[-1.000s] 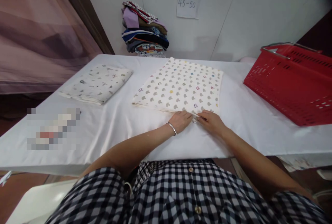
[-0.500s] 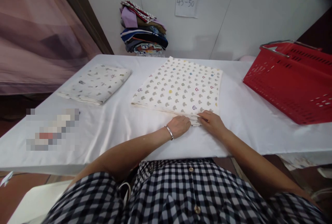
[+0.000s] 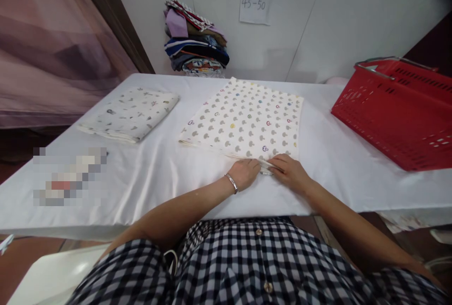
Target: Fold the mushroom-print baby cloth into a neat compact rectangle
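Note:
A folded white cloth (image 3: 243,119) printed with grey and a few coloured mushroom shapes lies flat in front of me. At its near edge, my left hand (image 3: 244,173), with a silver bracelet on the wrist, has its fingers curled on the cloth's border. Just to the right, my right hand (image 3: 289,172) pinches the layered edge near the front corner. A small bit of that edge shows between the two hands; my fingertips partly cover it.
A second folded printed cloth (image 3: 130,114) lies on the left of the white-covered table (image 3: 169,196). A red plastic basket (image 3: 399,112) stands at the right. Behind the table rises a stack of folded fabrics (image 3: 196,39). A blurred-out item (image 3: 72,175) lies front left.
My right hand has shifted slightly, its fingers now lying further over the layered edge of the cloth. The left hand stays in nearly the same place.

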`<state>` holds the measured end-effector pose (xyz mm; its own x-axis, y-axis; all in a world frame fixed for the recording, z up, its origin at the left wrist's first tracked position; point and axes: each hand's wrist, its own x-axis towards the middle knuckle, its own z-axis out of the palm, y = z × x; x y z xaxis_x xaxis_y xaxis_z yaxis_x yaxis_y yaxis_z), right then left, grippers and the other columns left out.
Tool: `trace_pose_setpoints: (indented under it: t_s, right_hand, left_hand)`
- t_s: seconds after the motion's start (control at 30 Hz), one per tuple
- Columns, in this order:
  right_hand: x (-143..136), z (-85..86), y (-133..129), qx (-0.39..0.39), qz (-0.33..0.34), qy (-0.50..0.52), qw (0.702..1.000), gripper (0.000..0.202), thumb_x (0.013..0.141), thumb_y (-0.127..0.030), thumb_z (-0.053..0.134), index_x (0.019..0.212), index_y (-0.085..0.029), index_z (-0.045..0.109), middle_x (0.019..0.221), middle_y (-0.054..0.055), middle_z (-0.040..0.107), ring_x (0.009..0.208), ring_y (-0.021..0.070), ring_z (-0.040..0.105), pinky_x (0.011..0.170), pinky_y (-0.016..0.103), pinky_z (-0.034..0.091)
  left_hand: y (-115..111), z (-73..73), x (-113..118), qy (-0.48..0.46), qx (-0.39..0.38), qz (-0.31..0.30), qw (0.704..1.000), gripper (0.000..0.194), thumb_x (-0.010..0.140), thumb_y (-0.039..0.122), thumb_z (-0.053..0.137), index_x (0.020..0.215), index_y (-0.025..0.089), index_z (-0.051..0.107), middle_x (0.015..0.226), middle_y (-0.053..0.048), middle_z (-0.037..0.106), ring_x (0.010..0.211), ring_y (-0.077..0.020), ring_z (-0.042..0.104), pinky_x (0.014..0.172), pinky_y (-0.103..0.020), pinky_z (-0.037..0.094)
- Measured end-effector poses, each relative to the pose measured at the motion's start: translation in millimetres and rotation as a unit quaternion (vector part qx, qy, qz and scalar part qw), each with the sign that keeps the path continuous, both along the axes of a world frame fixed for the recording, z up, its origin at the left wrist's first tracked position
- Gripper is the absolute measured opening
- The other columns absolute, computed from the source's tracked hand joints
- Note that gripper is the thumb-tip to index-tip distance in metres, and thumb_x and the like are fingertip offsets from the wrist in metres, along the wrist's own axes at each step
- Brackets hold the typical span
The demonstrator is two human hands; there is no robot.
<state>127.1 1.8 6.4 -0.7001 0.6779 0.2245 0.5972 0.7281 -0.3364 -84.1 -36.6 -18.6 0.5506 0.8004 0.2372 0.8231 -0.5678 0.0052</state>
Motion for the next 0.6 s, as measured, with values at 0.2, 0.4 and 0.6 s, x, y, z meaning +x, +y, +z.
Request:
trace_pose_setpoints:
  t_s: [0.2, 0.4, 0.6]
  right_hand:
    - [6, 12.5, 1, -0.086, 0.029, 0.029, 0.995, 0.033, 0.09, -0.042, 0.043, 0.112, -0.026, 0.06, 0.104, 0.005, 0.064, 0.095, 0.0192, 0.057, 0.081, 0.032, 0.047]
    - [-1, 13.7, 34, -0.149, -0.071, 0.09, 0.982, 0.031, 0.089, -0.036, 0.04, 0.101, -0.025, 0.067, 0.099, 0.003, 0.067, 0.088, 0.0186, 0.062, 0.077, 0.032, 0.049]
    - [-30, 3.2, 89, -0.104, -0.067, -0.025, 0.992, 0.046, 0.086, -0.039, 0.043, 0.128, -0.023, 0.051, 0.143, 0.006, 0.038, 0.133, 0.0232, 0.032, 0.103, 0.039, 0.035]
  left_hand:
    - [2, 10.3, 6, 0.024, -0.035, 0.003, 0.999, 0.021, 0.093, 0.021, 0.039, 0.102, 0.018, 0.057, 0.099, -0.005, 0.058, 0.084, -0.0155, 0.056, 0.061, -0.025, 0.043]
    - [2, 12.5, 12, 0.043, -0.043, -0.01, 0.998, 0.023, 0.092, 0.015, 0.036, 0.093, 0.014, 0.058, 0.09, -0.008, 0.058, 0.079, -0.0168, 0.057, 0.061, -0.028, 0.045]
    - [1, 2.3, 10, 0.031, 0.004, -0.014, 0.999, 0.018, 0.09, 0.015, 0.041, 0.091, 0.015, 0.059, 0.089, -0.006, 0.059, 0.079, -0.0181, 0.056, 0.062, -0.029, 0.045]
